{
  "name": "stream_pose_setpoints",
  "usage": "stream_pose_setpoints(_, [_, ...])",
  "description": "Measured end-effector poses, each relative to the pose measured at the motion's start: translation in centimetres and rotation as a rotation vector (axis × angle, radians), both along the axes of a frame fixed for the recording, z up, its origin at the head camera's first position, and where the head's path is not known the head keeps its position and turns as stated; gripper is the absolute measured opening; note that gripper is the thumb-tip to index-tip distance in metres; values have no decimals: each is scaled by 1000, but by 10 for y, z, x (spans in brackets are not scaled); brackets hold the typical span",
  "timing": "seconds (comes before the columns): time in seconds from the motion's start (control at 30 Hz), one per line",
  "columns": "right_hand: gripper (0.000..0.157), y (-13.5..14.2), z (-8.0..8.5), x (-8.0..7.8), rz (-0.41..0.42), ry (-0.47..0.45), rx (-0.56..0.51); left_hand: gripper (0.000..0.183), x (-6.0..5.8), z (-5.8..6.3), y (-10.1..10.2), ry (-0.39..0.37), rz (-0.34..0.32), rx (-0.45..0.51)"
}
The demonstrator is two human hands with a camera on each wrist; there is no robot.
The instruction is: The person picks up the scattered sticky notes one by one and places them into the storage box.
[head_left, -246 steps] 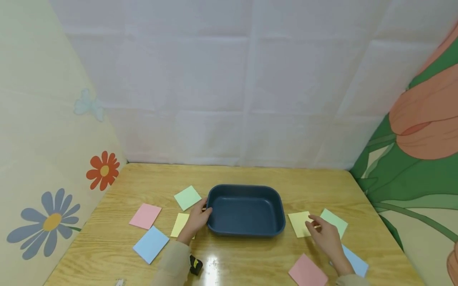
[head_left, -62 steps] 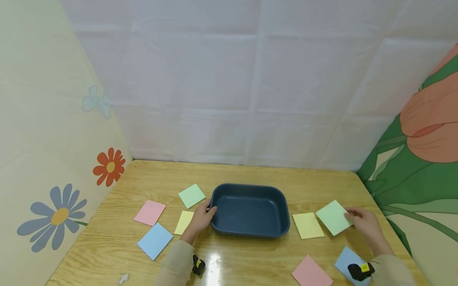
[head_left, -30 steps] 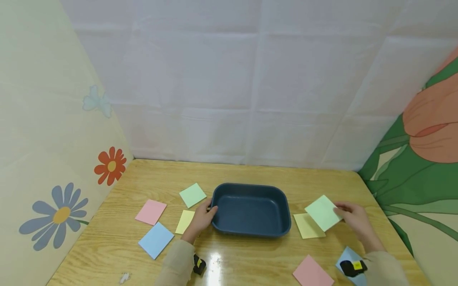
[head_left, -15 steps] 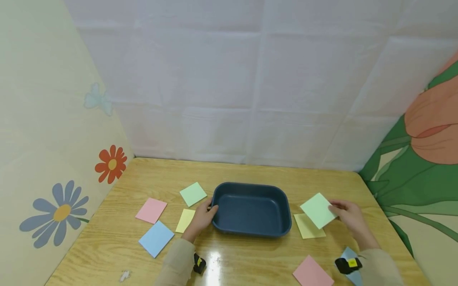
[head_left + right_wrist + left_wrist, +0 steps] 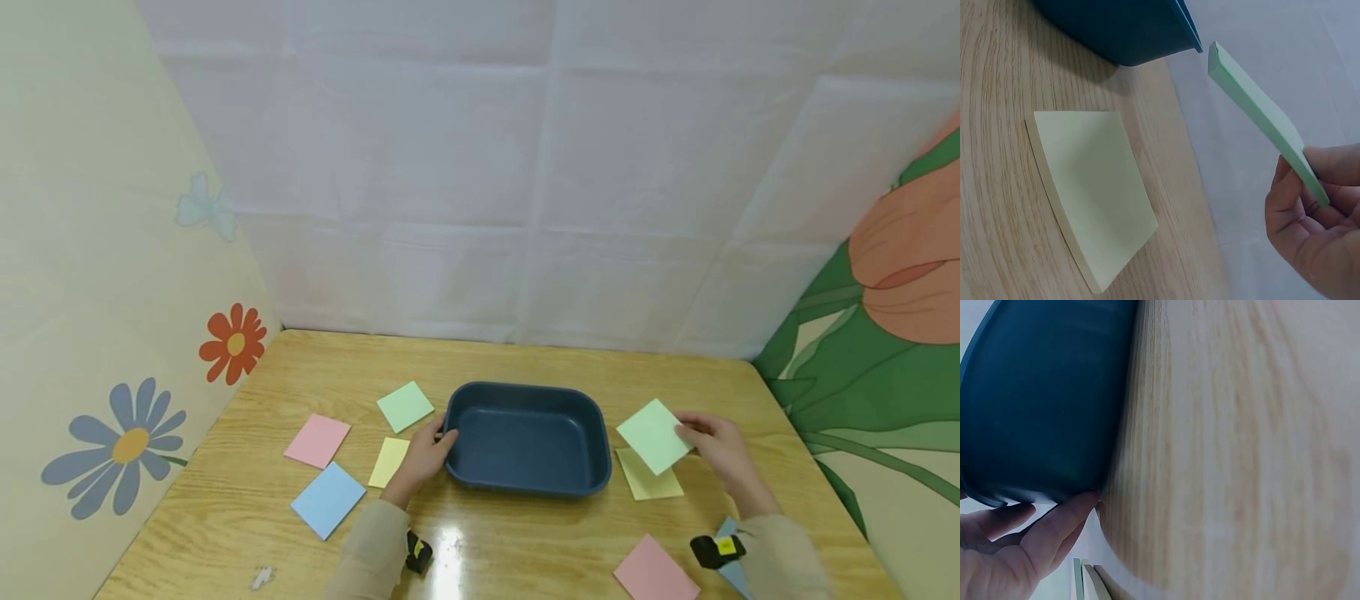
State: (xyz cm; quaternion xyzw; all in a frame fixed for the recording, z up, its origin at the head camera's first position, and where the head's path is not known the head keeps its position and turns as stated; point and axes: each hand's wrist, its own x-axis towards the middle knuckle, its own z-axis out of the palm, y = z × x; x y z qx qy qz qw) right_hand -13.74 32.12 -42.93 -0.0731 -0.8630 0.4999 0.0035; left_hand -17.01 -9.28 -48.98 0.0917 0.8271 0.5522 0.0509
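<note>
A dark blue rectangular plastic bin point(image 5: 528, 487) stands on the table with nothing inside it. My left hand point(image 5: 423, 460) grips its left end, the thumb over the rim and the fingers against the outer wall in the left wrist view. Between thumb and fingers my right hand point(image 5: 720, 450) pinches a green sticky note pad point(image 5: 654, 436) by one corner. The pad is raised and tilted, right of the bin and partly over a yellow sticky note pad point(image 5: 651, 485) lying on the table. In the right wrist view the green pad's thick edge point(image 5: 1266, 125) shows clear of the yellow one.
Left of the bin lie a green pad point(image 5: 406, 407), a yellow pad point(image 5: 387, 462), a pink pad point(image 5: 317, 441) and a blue pad point(image 5: 327, 501). Another pink pad point(image 5: 657, 569) is at the front right. My right sleeve partly covers a blue pad point(image 5: 733, 573). A white scrap point(image 5: 262, 577) lies front left.
My right hand first hovered by the yellow pad, then took the right-hand green pad, lifted it and carried it left over the yellow pad. My left hand has kept its hold on the bin.
</note>
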Motion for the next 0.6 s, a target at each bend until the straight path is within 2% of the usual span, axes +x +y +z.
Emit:
stream_pose_setpoints(0.23, [38,-4,-4,-6,10,32,-49,43,1,0,0,-2,4,5])
stream_pose_setpoints(0.6, [37,-21,6,-6,38,-3,-38,42,0,-1,0,2,9,1])
